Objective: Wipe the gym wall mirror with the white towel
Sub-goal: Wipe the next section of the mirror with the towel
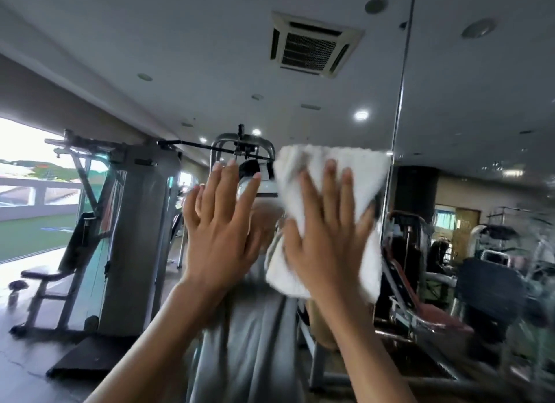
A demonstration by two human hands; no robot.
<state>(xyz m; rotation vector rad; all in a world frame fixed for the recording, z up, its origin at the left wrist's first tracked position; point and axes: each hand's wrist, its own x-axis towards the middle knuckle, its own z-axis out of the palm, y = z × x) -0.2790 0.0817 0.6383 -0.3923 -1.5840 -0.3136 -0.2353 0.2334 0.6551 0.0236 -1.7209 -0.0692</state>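
The mirror (468, 81), smooth glossy glass with a thin vertical seam (402, 87), reflects grey steel machines (135, 222). The towel (354, 174), thick white terry folded into a rough rectangle, lies flat on the glass just left of the seam. The right hand (327, 237) presses it with fingers straight and spread. The left hand (219, 222) lies flat beside it, fingers spread.

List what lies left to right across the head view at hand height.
window → weight machine → left hand → white towel under the flat right hand → mirror seam → red-padded bench
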